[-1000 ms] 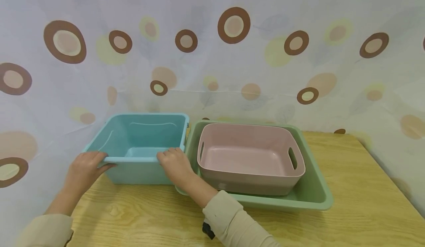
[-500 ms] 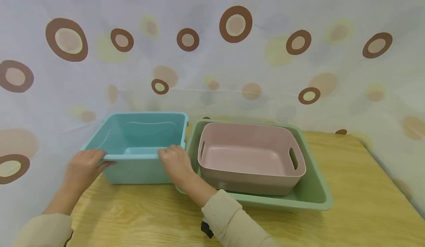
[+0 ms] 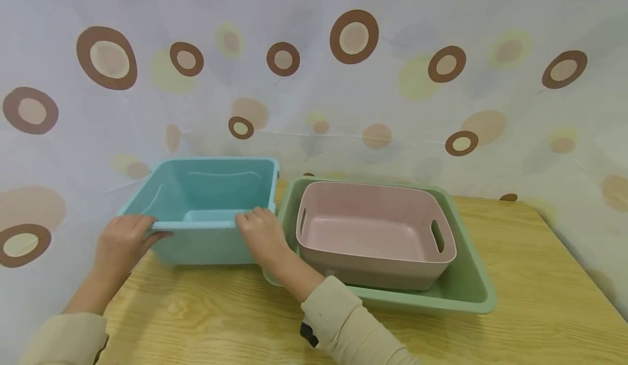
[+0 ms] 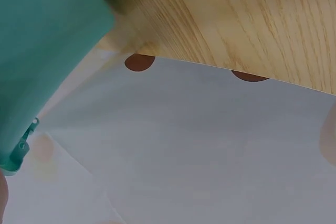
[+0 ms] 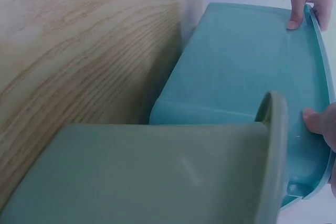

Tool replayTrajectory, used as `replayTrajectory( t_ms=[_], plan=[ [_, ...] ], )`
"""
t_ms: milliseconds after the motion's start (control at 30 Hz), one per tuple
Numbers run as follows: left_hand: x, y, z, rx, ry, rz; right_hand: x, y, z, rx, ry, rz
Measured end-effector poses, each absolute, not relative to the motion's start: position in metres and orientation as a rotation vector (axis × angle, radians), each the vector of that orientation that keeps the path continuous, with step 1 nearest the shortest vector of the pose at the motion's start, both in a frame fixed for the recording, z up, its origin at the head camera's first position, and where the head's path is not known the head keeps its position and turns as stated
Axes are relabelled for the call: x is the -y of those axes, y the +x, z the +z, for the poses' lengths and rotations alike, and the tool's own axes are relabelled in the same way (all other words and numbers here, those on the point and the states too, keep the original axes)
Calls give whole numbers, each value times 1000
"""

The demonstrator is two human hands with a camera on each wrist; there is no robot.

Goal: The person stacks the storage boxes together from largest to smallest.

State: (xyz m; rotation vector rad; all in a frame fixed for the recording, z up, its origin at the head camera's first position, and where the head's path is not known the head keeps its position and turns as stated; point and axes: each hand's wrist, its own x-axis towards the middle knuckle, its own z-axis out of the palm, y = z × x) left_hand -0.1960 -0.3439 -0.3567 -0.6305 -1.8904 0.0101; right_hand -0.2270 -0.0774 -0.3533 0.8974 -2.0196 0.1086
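Note:
In the head view, a light blue plastic storage bin (image 3: 203, 246) stands at the left of the table, its open top facing up. My left hand (image 3: 122, 241) grips the near rim at its left corner, fingers over the edge and thumb below. My right hand (image 3: 261, 235) holds the same rim near the right corner. The right wrist view shows both thumbs against the outer wall of the bin (image 5: 236, 66). Only a sliver of my left hand (image 4: 2, 195) shows in the left wrist view, beside the bin (image 4: 42, 40). Nothing lies inside the bin.
Right beside the bin stands a wide green basin (image 3: 417, 301), with a pink basket (image 3: 368, 271) with handle holes nested in it. My right forearm crosses its near left corner. A wooden table (image 3: 206, 321) lies beneath; a patterned curtain (image 3: 304, 98) hangs behind.
Both hands have moved the blue bin up and slightly away, its near rim and base now higher in the head view. The green basin and pink basket have stayed put.

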Motion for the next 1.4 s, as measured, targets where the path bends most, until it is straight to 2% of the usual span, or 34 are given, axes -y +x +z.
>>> replayTrajectory(
  t_ms=[1400],
  plan=[
    [339,-206,-289,1885,-599,74,57,-237,-279,2015,965,194]
  ],
)
